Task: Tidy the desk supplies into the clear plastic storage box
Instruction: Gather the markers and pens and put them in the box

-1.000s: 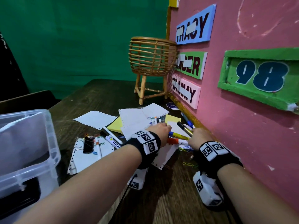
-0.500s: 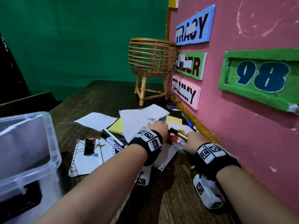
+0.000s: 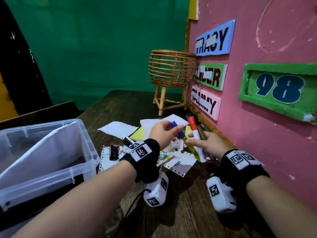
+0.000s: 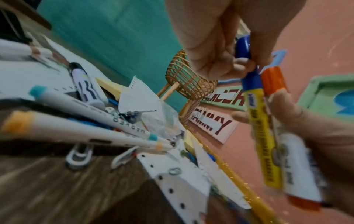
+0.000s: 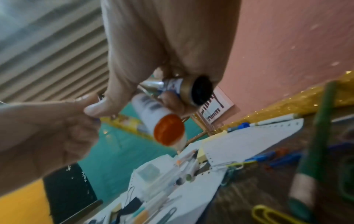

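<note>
My left hand (image 3: 172, 131) is raised over the desk clutter and pinches the blue cap end of a yellow marker (image 3: 180, 134); the pinch on the yellow marker (image 4: 263, 136) shows clearly in the left wrist view. Just to its right, my right hand (image 3: 194, 142) grips an orange-capped white marker (image 3: 193, 128) together with a dark gold-banded marker (image 3: 202, 133). The yellow barrel lies against the right hand's fingers (image 4: 316, 125). In the right wrist view the orange-ended marker (image 5: 162, 121) and the gold-banded marker (image 5: 191, 91) sit in the curled fingers. The clear plastic storage box (image 3: 80, 162) stands open at the left.
Loose papers (image 3: 117, 129), yellow sticky notes (image 3: 137, 134), white pens (image 3: 167, 158), paper clips (image 3: 177, 163) and a black binder clip (image 3: 113, 152) litter the dark wooden desk (image 3: 180, 212). A rattan basket stand (image 3: 171, 71) stands behind. The pink wall (image 3: 265, 160) borders the right side.
Both hands have risen from the desk by the wall, carrying the markers up and toward each other. The view has swung so that the box shows more.
</note>
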Demonstrator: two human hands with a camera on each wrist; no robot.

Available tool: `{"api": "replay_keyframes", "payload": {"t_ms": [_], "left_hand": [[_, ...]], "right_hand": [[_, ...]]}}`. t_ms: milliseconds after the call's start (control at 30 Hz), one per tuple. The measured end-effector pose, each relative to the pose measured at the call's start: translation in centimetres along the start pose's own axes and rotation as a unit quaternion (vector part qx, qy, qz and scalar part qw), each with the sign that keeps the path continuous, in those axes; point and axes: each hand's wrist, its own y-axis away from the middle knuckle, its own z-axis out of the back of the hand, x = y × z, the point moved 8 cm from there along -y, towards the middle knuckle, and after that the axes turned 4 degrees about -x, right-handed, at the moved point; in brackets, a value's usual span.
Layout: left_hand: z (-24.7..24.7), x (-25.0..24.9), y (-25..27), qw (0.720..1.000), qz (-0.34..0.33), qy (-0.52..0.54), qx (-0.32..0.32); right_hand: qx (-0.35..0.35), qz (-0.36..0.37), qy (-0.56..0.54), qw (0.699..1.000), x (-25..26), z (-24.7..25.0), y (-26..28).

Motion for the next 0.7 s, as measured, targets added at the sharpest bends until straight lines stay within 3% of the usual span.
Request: {"api": "replay_keyframes", "payload": {"t_ms": [100, 167, 200, 233, 333, 367, 433, 533, 700], "left_hand": [[-0.5, -1.1, 0.8, 0.997, 0.008, 0.061, 0.048], [-0.2, -1.6, 0.8, 0.999, -0.004, -0.005, 0.043], [0.4, -1.3, 0.6, 0.996, -0.009, -0.091, 0.022], [1.1, -1.0, 0.3, 0.978, -0.015, -0.209, -0.001], [3.3, 3.2, -0.6, 0.866, 0.027, -0.499, 0.009], [4.1, 5.2, -0.7, 0.841, 0.07, -0.536, 0.033], [5.4, 8.5, -0.8, 0.815, 0.152, -0.554, 0.073], [6.5, 11.0, -1.4, 0.807, 0.217, -0.543, 0.08], [5.8, 10.0, -1.4, 0.849, 0.229, -0.474, 0.045]], "right_hand": [[0.052, -0.007, 0.027, 0.998, 0.7, -2.1, 0.5], [0.031, -0.008, 0.031, 0.999, 1.0, -2.4, 0.3], [0.017, -0.003, 0.031, 0.999, 1.1, -2.3, 0.1], [0.003, 0.0, 0.038, 0.999, 1.1, -2.2, 0.0], [-0.009, -0.01, 0.088, 0.996, 0.3, -1.7, -0.2], [-0.008, -0.022, 0.091, 0.996, -0.2, -1.7, -0.2], [0.001, -0.05, 0.045, 0.998, -0.9, -1.8, 0.0], [0.017, -0.053, 0.021, 0.998, -1.2, -1.9, 0.3], [0.018, -0.049, 0.014, 0.999, -1.1, -1.9, 0.3]]}}
